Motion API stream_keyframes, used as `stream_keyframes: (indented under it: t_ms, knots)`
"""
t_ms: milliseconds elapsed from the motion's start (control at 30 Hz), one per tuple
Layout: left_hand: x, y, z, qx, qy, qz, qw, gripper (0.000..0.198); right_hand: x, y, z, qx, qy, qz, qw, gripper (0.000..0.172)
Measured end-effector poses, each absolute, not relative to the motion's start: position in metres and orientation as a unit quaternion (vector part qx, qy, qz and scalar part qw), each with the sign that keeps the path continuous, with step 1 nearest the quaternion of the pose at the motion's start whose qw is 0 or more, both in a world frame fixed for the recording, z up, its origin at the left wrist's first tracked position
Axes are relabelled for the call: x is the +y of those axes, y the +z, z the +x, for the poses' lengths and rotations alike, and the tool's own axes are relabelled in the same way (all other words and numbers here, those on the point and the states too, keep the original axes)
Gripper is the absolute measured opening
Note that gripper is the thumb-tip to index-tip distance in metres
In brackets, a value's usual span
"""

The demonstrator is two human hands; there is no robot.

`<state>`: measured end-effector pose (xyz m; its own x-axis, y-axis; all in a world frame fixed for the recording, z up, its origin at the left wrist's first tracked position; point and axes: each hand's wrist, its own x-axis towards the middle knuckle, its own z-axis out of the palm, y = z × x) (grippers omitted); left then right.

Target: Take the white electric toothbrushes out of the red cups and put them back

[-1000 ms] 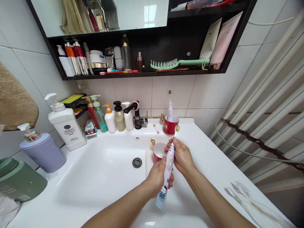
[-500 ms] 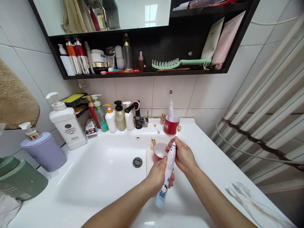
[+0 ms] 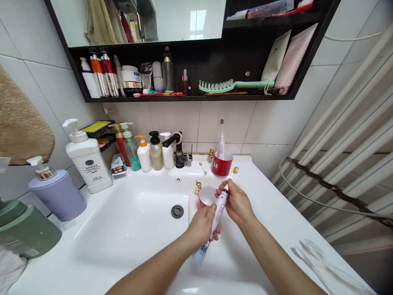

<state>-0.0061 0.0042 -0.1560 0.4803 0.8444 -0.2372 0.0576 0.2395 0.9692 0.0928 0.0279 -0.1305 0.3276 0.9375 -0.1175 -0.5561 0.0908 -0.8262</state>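
Note:
Over the white sink [image 3: 129, 229] I hold an electric toothbrush [image 3: 215, 216], white and pale blue with a cartoon figure on its body. My left hand [image 3: 201, 227] is wrapped round the middle of its handle. My right hand [image 3: 238, 203] is closed on its upper end, fingertips pinching the top. Just behind my hands stands a red cup [image 3: 206, 196] with a white inside on the sink's rim. A second red cup [image 3: 221, 163] farther back holds another toothbrush head upright.
Pump bottles [image 3: 87, 157] and a black tap [image 3: 175, 148] line the back of the basin. A lilac dispenser [image 3: 55, 192] and a green container [image 3: 24, 229] stand at the left. A dark shelf [image 3: 190, 97] with bottles and a green hairbrush hangs above. White radiator pipes run at the right.
The toothbrush has tilted, its lower end swinging left and down in my left hand. My right hand has shifted slightly up along the top. The camera has moved a little.

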Motion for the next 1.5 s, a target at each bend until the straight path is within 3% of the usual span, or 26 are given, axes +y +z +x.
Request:
stream_keyframes:
  t_ms: [267,367,533,767,967,1267,1433,1500]
  knots:
    - [-0.007,-0.151,-0.004,0.386,0.249,0.468,0.755,0.048,0.034,-0.13,0.124,-0.217,0.483,-0.438,0.727,0.016]
    - [0.0,-0.145,-0.006,0.403,0.321,0.372,0.772,0.048,0.041,-0.133,0.125,-0.353,0.443,-0.517,0.642,0.019]
    - [0.012,-0.14,-0.01,0.409,0.392,0.266,0.78,0.044,0.087,-0.138,0.098,-0.529,0.259,-0.666,0.458,0.02]
    - [0.013,-0.139,-0.009,0.425,0.413,0.255,0.764,0.043,0.164,-0.15,0.075,-0.57,0.141,-0.734,0.341,0.005]
    - [0.013,-0.138,-0.009,0.414,0.405,0.278,0.767,0.048,0.177,-0.15,0.072,-0.592,0.1,-0.752,0.272,0.017]
    - [0.01,-0.146,-0.008,0.407,0.39,0.327,0.759,0.05,0.157,-0.137,0.086,-0.583,0.135,-0.75,0.283,0.018]
    - [0.004,-0.149,-0.007,0.401,0.364,0.387,0.747,0.052,0.096,-0.121,0.095,-0.566,0.226,-0.705,0.364,0.015]
    - [0.0,-0.151,-0.005,0.395,0.342,0.425,0.739,0.053,0.065,-0.115,0.105,-0.5,0.356,-0.638,0.466,0.013]
